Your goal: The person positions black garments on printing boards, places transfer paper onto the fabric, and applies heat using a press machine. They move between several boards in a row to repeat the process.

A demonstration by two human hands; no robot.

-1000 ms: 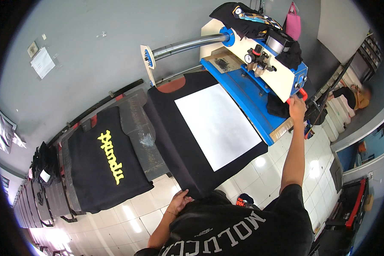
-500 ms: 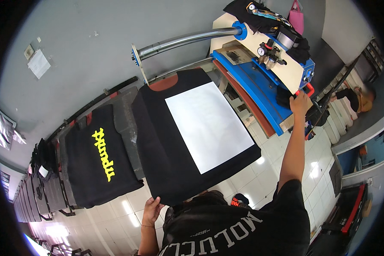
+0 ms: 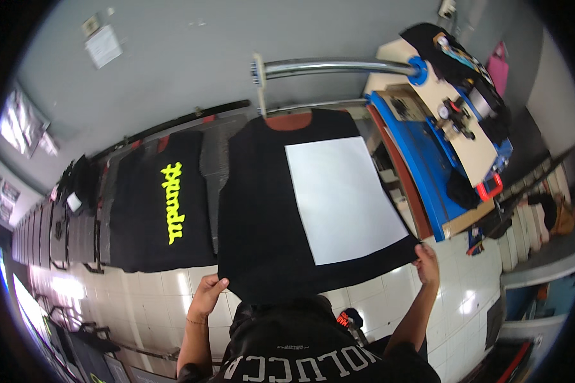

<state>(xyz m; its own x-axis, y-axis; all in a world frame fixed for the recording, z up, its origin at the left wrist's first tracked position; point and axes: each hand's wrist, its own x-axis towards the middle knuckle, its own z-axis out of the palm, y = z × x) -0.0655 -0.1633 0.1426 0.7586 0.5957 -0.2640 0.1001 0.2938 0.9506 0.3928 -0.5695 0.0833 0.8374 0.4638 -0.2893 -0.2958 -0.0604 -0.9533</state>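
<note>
A black shirt (image 3: 259, 204) lies spread over a platen in front of me, its neckline showing a reddish patch of the platen at the far end. On its right half rests a flat white sheet (image 3: 345, 201). With thumb and fingers, my left hand (image 3: 209, 292) pinches the near left corner of the shirt's hem. At the near right corner, my right hand (image 3: 427, 263) grips the hem the same way. The fabric between both hands hangs over the platen's near end.
Left of it, another black shirt (image 3: 153, 217) with yellow lettering lies on its own platen. A blue heat press (image 3: 415, 153) with a red handle (image 3: 490, 187) stands at the right. Behind runs a metal tube (image 3: 338, 67). A person (image 3: 562, 217) is at the far right.
My right hand has left the press's red handle and taken hold of the shirt's near right corner. My left hand keeps its corner. The view has turned, shifting the scene.
</note>
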